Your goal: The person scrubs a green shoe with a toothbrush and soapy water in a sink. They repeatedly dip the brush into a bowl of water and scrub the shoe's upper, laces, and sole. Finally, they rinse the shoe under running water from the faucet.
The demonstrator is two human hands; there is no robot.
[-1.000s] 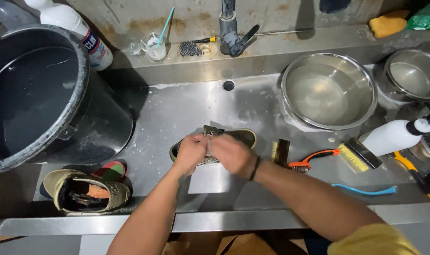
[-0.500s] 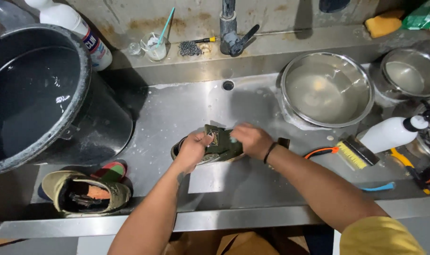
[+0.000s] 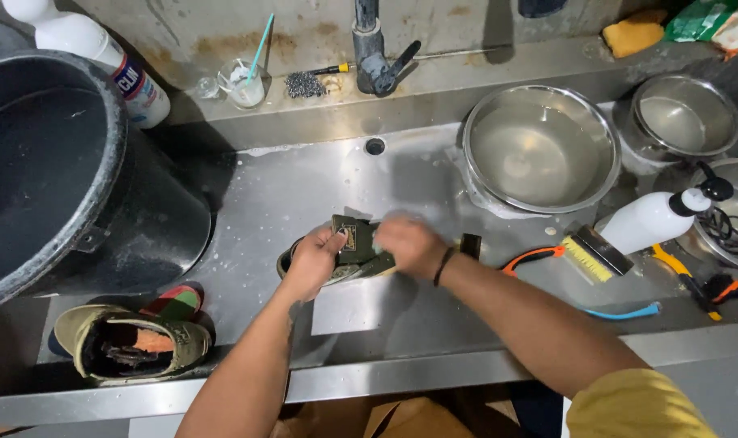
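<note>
Lying in the middle of the wet steel sink (image 3: 263, 195), an olive-green shoe (image 3: 357, 247) is held between both hands. It is grasped at its near end by the left hand (image 3: 314, 261), fingers clenched on its edge, while the right hand (image 3: 408, 245) is pressed over its other end; that hand is blurred, so whether something small is held in its grip cannot be told. Suds are seen on the steel around the shoe, so the wash is judged to be under way — not finished, with no rinse water running from the tap (image 3: 373, 57). A second shoe (image 3: 130, 345) of the same colour is left at the near-left corner, untouched, beside a black bucket (image 3: 101, 219) of water. To the right, a yellow brush (image 3: 592, 258) and a white spray bottle (image 3: 657, 219) are laid near two steel bowls (image 3: 541, 146) — all well apart from the hands. A strip of bare surface (image 3: 385, 377) runs along the near edge.
</note>
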